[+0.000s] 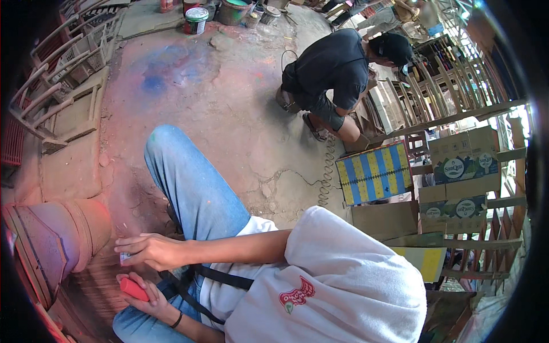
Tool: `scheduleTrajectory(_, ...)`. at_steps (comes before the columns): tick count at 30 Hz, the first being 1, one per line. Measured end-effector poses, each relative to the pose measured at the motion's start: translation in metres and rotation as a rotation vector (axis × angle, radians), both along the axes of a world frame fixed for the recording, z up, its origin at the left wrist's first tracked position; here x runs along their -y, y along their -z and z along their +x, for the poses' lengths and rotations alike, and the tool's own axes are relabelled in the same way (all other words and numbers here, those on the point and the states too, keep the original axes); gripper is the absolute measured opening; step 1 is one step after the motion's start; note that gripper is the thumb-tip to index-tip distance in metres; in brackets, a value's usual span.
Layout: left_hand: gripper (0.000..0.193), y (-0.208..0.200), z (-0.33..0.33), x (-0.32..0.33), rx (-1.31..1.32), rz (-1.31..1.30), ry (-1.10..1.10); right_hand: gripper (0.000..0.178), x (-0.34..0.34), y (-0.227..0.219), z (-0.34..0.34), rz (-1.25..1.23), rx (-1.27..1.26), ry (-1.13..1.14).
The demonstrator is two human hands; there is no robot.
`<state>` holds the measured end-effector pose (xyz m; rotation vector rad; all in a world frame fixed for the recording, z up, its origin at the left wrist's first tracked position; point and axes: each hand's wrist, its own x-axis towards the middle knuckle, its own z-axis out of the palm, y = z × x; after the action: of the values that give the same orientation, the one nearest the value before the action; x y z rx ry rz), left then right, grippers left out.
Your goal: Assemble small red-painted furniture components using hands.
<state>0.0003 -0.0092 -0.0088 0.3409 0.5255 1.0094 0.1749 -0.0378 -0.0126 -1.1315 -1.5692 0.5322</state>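
My left hand (150,302), a dark band at its wrist, is closed round a small red block (134,288) with rounded edges. Just above it, my right hand (153,252) pinches a small pale bluish piece (124,258), mostly covered by the fingers, so its kind does not show. The two hands are close together, between my bent knees in blue jeans (197,183). A large purple and orange paint-stained tub (88,234) stands on its side of the floor nearest the right hand.
A person in dark clothes (329,71) crouches beyond my knee, beside a coiled cable (327,166). A blue-and-yellow striped panel (374,174) and cardboard boxes (463,154) stand at the right. Wooden frames (66,108) lean at the left; paint cans (196,21) stand at the back.
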Motion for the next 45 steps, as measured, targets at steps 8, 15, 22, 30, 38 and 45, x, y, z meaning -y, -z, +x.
scheduleTrajectory(8,0.026,-0.01,0.015,0.002,-0.695,0.387,-0.036,0.054,0.002,-0.022,0.007,-0.095,-0.284,-0.179)
scheduleTrajectory(15,0.024,-0.012,0.016,0.002,-0.815,0.502,0.034,0.053,0.0,-0.014,0.011,-0.148,-0.219,-0.282)
scheduleTrajectory(22,0.024,-0.005,0.002,-0.001,-0.805,0.452,0.111,0.052,-0.001,-0.017,0.007,-0.131,-0.255,-0.276)
scheduleTrajectory(30,0.017,0.017,0.011,-0.001,-0.917,0.566,-0.09,0.055,0.002,-0.007,0.007,-0.213,-0.232,-0.279)
scheduleTrajectory(38,0.009,0.004,0.013,0.003,-0.682,0.401,0.036,0.059,-0.003,-0.016,0.0,-0.271,-0.149,-0.24)
scheduleTrajectory(45,0.009,0.005,0.01,0.001,-0.673,0.405,0.043,0.058,-0.001,-0.017,0.002,-0.257,-0.11,-0.222)
